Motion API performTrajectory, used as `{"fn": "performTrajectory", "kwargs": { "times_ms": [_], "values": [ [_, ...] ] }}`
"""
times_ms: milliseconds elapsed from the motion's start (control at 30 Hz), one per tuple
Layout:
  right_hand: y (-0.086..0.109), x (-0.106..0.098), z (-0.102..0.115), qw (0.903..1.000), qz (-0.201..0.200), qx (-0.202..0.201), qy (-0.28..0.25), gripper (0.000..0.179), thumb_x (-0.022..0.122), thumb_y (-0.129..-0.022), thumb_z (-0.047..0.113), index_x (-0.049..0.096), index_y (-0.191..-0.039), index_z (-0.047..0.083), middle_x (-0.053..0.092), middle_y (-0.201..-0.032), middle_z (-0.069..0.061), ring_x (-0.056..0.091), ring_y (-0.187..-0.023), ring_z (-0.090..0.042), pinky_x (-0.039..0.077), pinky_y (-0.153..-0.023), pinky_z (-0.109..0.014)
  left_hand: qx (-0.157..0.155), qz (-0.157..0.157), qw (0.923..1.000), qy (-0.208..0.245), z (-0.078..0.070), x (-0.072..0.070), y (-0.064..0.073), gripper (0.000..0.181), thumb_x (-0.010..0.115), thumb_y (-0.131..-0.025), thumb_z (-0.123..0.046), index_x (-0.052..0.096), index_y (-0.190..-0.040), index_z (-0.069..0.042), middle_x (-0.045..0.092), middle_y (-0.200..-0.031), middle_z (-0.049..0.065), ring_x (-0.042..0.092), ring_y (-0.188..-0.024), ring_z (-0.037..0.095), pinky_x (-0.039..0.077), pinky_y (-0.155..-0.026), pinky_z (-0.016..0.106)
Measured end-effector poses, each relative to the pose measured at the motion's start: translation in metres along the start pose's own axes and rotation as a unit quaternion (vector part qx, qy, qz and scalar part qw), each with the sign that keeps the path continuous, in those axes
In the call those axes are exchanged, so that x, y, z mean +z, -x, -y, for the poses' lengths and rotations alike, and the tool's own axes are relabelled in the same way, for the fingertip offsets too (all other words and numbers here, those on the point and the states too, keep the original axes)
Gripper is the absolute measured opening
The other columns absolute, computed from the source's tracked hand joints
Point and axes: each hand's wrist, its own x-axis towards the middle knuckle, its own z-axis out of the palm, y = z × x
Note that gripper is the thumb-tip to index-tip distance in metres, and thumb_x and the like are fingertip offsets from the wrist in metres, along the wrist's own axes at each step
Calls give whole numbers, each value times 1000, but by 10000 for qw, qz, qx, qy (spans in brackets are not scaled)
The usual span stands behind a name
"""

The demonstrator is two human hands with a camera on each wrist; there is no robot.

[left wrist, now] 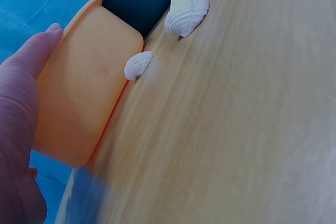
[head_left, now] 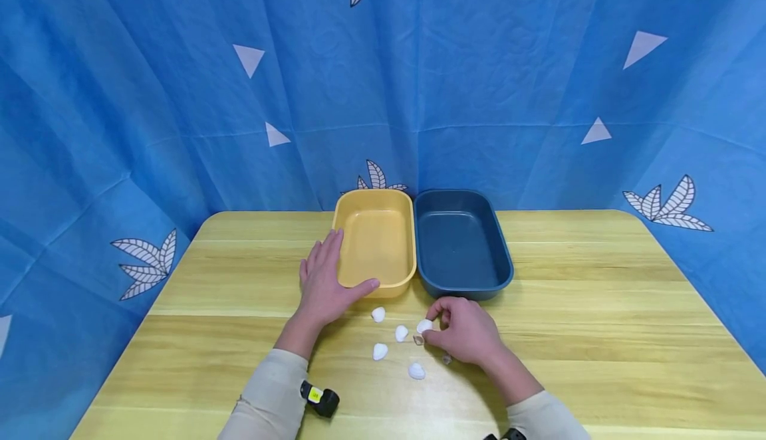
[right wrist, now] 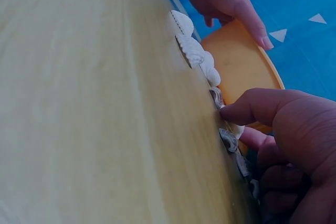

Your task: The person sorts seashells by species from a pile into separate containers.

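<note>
I log one table [head_left: 598, 307], pale yellow wood-grain top, far corners rounded. On it, far side: one yellow bin [head_left: 377, 247], left; one dark blue bin [head_left: 461, 250], right, the two side by side. Nearer, I count four white shells [head_left: 380, 351], scattered; on their right, small brownish shells [head_left: 418, 339], some partly hidden from me.

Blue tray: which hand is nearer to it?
Right. The right hand is just in front of the blue tray; the left hand is farther left, at the yellow tray's left side.
</note>
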Motion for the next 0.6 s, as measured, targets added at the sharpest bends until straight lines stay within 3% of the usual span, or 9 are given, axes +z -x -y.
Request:
{"fn": "performTrajectory", "kwargs": {
  "times_ms": [333, 600],
  "values": [
    [3, -2, 2, 9992, -140, 45, -384, 22, 88, -73, 23, 68, -83, 23, 48, -64, 7, 46, -59, -11, 35, -57, -30, 11, -22, 10000, -9, 2, 1, 0, 119, 64, -72, -82, 14, -162, -23, 13, -166, 2, 9, -148, 37, 2, -112, 65],
    [7, -8, 8, 9977, -296, -173, -593, 23, 88, -72, 16, 69, -84, 22, 43, -61, 6, 41, -56, -9, 33, -54, -28, 22, -27, 10000, 1, 2, 1, 0, 118, 65, -72, -81, 16, -162, -21, 14, -166, 2, 10, -148, 37, 2, -111, 65]
  ]
}}
